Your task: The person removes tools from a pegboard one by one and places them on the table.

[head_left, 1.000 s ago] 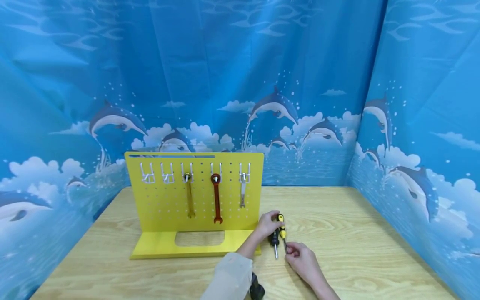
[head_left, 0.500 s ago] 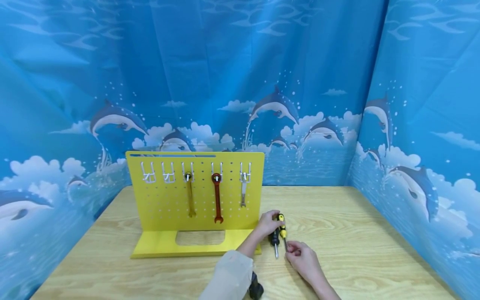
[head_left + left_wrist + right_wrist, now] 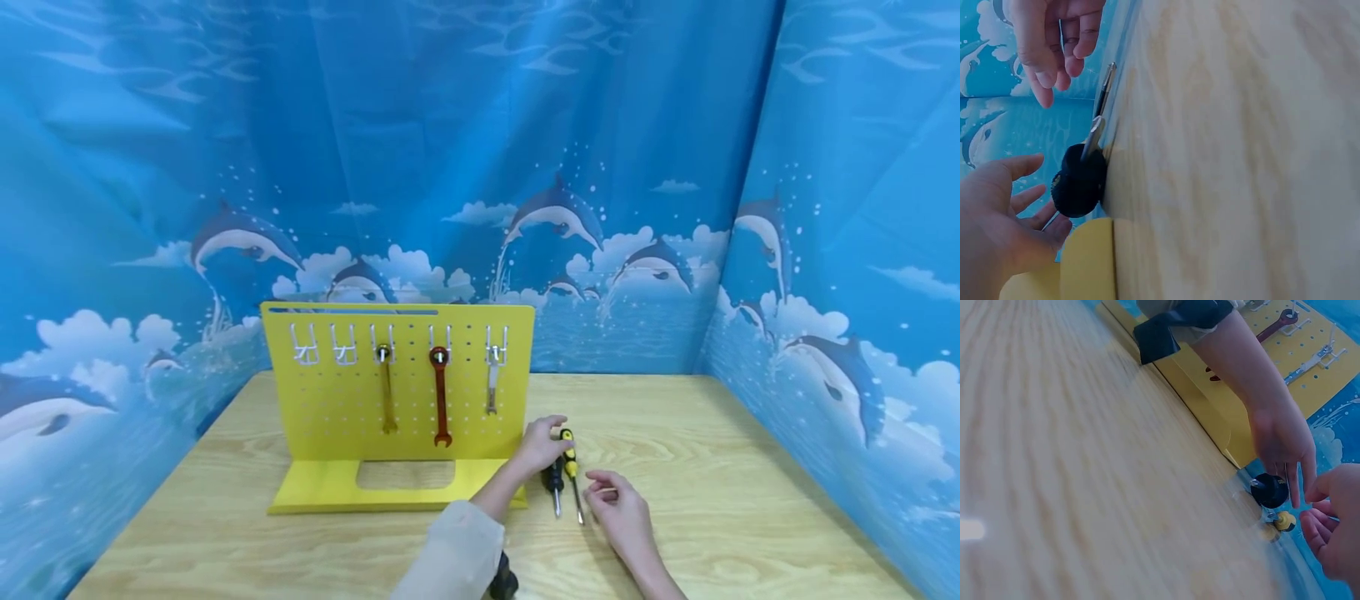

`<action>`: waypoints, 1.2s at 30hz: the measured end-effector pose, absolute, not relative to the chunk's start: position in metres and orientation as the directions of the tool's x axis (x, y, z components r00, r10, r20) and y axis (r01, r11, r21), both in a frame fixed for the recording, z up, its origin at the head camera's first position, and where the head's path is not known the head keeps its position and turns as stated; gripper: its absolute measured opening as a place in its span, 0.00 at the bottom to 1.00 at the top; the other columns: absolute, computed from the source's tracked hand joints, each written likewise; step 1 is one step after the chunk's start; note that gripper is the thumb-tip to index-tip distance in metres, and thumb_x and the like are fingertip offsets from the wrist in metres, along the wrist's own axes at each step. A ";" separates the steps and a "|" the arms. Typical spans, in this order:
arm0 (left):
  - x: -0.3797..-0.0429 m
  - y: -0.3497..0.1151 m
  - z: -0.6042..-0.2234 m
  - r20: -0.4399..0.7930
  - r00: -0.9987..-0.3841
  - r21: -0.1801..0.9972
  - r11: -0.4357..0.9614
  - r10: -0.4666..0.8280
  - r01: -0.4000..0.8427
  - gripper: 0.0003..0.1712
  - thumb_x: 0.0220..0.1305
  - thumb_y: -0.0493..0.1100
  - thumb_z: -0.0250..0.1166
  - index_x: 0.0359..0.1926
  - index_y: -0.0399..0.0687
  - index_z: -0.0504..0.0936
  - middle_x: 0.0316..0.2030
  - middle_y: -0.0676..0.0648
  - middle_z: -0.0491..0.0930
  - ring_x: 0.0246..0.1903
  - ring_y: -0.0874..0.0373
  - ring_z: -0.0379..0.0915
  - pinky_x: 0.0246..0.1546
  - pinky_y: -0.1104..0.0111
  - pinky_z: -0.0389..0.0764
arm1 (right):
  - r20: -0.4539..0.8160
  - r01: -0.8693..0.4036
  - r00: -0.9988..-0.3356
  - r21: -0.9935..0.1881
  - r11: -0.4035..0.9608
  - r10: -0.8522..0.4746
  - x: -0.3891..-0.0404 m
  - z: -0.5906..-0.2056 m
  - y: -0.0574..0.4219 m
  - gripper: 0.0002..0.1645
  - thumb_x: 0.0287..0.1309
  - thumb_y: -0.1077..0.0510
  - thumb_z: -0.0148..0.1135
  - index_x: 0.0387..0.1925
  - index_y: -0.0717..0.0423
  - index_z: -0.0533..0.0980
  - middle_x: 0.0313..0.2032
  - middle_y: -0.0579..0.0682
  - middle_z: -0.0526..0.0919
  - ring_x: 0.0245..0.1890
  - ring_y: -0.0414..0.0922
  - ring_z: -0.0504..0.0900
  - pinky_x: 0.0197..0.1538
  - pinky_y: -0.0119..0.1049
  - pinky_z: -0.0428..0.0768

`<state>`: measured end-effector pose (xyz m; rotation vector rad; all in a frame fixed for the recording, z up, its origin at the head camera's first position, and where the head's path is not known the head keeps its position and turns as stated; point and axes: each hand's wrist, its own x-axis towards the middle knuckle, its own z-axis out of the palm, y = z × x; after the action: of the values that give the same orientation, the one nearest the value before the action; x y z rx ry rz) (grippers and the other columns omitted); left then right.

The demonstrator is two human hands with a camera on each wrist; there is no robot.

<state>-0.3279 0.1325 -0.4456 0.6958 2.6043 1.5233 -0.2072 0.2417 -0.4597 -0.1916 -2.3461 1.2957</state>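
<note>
From the head view, a yellow board (image 3: 330,417) stands on the left of the table (image 3: 697,450). A gold wrench (image 3: 387,400), a red wrench (image 3: 441,400) and a silver wrench (image 3: 492,392) hang on it. To its right lie the black screwdriver (image 3: 553,478) and, just beside it, the yellow screwdriver (image 3: 571,463). Both tips point to the near side. The left hand (image 3: 542,446) is over the handles, with loose fingers that do not look clamped. The right hand (image 3: 619,508) is to the right of the yellow tip, its fingers bent and a bit apart, with nothing in them. The left arm goes over the near right corner of the board, so a bump there could make the wrenches swing.

From the left wrist, the left hand's fingers are spread beside the black handle. I cannot tell if they touch it. The handles look round, so a small push might make one roll away.

From the right wrist, the left fingers hang down on the far side of the black handle. The two handles are so close that a quick grab might catch both, or the two hands might knock together.
</note>
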 end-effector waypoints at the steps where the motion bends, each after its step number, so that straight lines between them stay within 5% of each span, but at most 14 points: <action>1: -0.327 0.132 -0.444 0.182 -0.896 0.840 0.410 0.405 0.356 0.24 0.57 0.40 0.65 0.55 0.40 0.74 0.50 0.42 0.74 0.51 0.47 0.69 0.50 0.60 0.73 | 0.309 -0.087 -0.890 -0.836 0.542 0.334 -0.207 -0.459 0.242 0.14 0.49 0.69 0.62 0.41 0.66 0.77 0.32 0.51 0.79 0.31 0.44 0.78 0.34 0.28 0.78; 22: -0.294 0.067 -0.396 0.362 -0.739 0.798 0.221 0.568 0.561 0.17 0.61 0.38 0.61 0.51 0.38 0.76 0.48 0.46 0.77 0.50 0.53 0.70 0.52 0.66 0.71 | 0.294 -0.164 -0.923 -0.884 0.438 0.247 -0.206 -0.400 0.221 0.13 0.54 0.66 0.62 0.42 0.65 0.77 0.36 0.55 0.79 0.35 0.42 0.77 0.39 0.28 0.78; 36: -0.285 -0.010 -0.374 0.427 -0.771 0.806 0.188 0.472 0.561 0.16 0.61 0.36 0.60 0.50 0.38 0.76 0.47 0.42 0.77 0.48 0.45 0.71 0.52 0.54 0.71 | 0.346 -0.290 -0.931 -0.894 0.340 0.114 -0.219 -0.373 0.173 0.11 0.52 0.70 0.62 0.39 0.66 0.77 0.33 0.53 0.80 0.33 0.44 0.77 0.38 0.29 0.79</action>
<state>-0.2845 -0.0096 -0.3740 1.0829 2.4841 1.7475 -0.2192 0.1725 -0.3731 0.1557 -2.2620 1.6184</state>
